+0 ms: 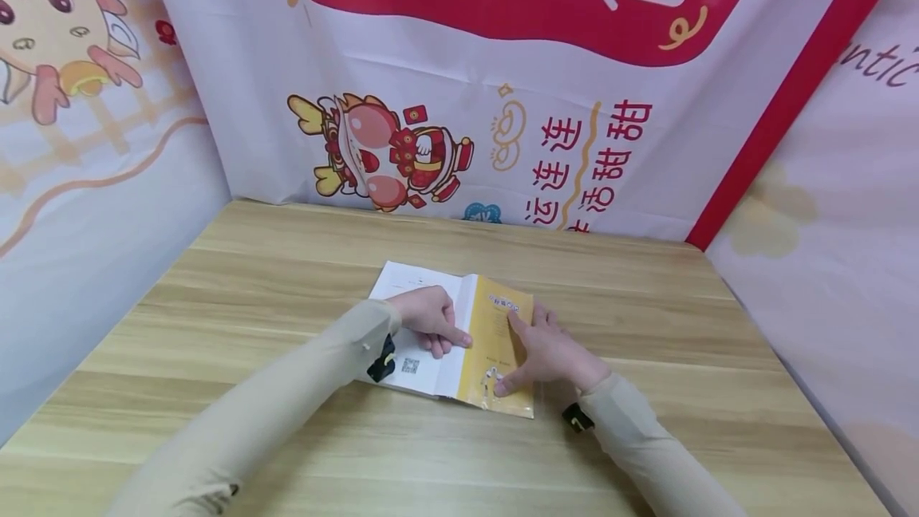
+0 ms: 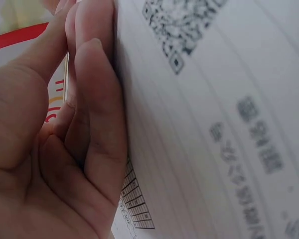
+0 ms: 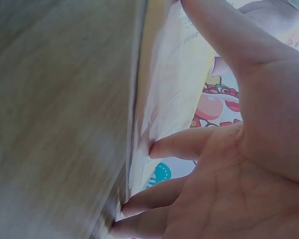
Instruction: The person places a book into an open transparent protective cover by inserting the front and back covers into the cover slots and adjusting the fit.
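Note:
An open book (image 1: 420, 282) lies on the wooden table, with a white page at left and a glossy yellow cover panel (image 1: 477, 317) at right. A QR code (image 2: 182, 25) is printed on the white page. My left hand (image 1: 428, 317) rests over that page, one digit stretched to the fold beside the yellow panel and the other fingers loosely bent. My right hand (image 1: 549, 353) is spread at the panel's right side. Its thumb touches the yellow surface low down, and a finger rests higher up. In the right wrist view, fingertips (image 3: 157, 148) touch the panel near the tabletop.
Wood-grain table (image 1: 287, 453) surrounds the book. A printed white and red cloth (image 1: 431, 54) hangs along the back edge, with more printed cloth at the left and right sides. Both wrists wear small black devices (image 1: 382, 361).

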`<state>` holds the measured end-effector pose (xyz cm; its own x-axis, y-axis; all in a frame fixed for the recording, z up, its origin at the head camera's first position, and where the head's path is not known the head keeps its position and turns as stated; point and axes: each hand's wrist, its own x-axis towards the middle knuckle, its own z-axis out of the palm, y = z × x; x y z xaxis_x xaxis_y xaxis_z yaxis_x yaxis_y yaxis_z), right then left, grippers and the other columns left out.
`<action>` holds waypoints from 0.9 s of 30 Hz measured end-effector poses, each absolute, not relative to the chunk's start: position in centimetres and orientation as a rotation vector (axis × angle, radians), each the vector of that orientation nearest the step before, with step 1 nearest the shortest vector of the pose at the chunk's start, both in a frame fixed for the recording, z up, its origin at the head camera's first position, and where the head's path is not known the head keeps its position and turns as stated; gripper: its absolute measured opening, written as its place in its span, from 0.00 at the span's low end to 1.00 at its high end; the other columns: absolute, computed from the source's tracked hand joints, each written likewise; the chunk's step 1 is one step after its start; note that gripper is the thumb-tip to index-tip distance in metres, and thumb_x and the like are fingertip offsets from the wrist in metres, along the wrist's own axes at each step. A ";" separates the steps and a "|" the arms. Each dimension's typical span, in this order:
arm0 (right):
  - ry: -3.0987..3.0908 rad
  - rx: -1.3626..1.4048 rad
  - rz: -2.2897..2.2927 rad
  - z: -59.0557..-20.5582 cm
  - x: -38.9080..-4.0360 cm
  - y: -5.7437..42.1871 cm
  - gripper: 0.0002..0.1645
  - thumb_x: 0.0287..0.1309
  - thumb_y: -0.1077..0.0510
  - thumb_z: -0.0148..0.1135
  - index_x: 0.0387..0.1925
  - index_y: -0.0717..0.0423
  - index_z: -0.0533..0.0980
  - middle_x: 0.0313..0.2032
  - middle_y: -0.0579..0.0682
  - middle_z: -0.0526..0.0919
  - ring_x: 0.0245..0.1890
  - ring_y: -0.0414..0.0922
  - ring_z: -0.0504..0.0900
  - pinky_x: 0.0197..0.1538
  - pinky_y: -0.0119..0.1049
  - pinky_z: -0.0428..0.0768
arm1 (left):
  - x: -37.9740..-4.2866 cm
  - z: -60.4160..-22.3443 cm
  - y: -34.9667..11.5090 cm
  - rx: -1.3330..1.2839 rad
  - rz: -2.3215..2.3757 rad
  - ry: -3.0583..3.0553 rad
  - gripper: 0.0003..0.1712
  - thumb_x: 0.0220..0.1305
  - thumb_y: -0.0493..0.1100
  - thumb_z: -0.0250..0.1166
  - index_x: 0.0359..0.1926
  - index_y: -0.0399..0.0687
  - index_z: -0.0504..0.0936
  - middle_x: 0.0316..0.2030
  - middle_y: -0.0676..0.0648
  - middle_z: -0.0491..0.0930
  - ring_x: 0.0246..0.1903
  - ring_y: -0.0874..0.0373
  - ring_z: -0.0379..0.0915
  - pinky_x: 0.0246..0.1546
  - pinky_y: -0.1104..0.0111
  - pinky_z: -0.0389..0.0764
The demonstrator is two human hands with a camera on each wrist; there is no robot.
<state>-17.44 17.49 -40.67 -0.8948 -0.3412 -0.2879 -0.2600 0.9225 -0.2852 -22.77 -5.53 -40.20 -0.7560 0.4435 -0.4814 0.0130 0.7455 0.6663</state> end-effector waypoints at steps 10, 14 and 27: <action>2.742 -0.447 -0.380 -40.7 -17.3 17.6 0.77 0.24 0.26 0.73 0.73 0.55 0.50 0.69 0.73 0.37 0.68 0.68 0.38 0.62 0.64 0.47 | -22.7 -40.3 -5.3 0.363 0.862 2.327 0.24 0.50 0.57 0.71 0.30 0.40 0.78 0.23 0.48 0.82 0.19 0.61 0.79 0.19 0.75 0.75; 2.753 -0.461 -0.379 -40.7 -17.3 17.6 0.77 0.24 0.26 0.73 0.73 0.56 0.51 0.68 0.74 0.38 0.68 0.69 0.40 0.62 0.65 0.49 | -22.8 -40.5 -5.2 0.358 0.858 2.327 0.24 0.49 0.57 0.72 0.30 0.40 0.78 0.22 0.47 0.82 0.19 0.61 0.79 0.18 0.75 0.74; 2.753 -0.446 -0.366 -40.5 -17.4 17.5 0.78 0.22 0.26 0.73 0.73 0.56 0.51 0.69 0.73 0.39 0.68 0.68 0.42 0.63 0.62 0.50 | -22.3 -40.1 -5.0 0.351 0.861 2.356 0.23 0.50 0.55 0.72 0.29 0.40 0.77 0.22 0.47 0.82 0.18 0.61 0.78 0.18 0.75 0.74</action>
<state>-17.38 17.46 -40.48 -0.8974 -0.3443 -0.2758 -0.2604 0.9181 -0.2989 -22.31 -5.02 -40.12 -0.7854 0.4291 -0.4461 0.0404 0.7547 0.6548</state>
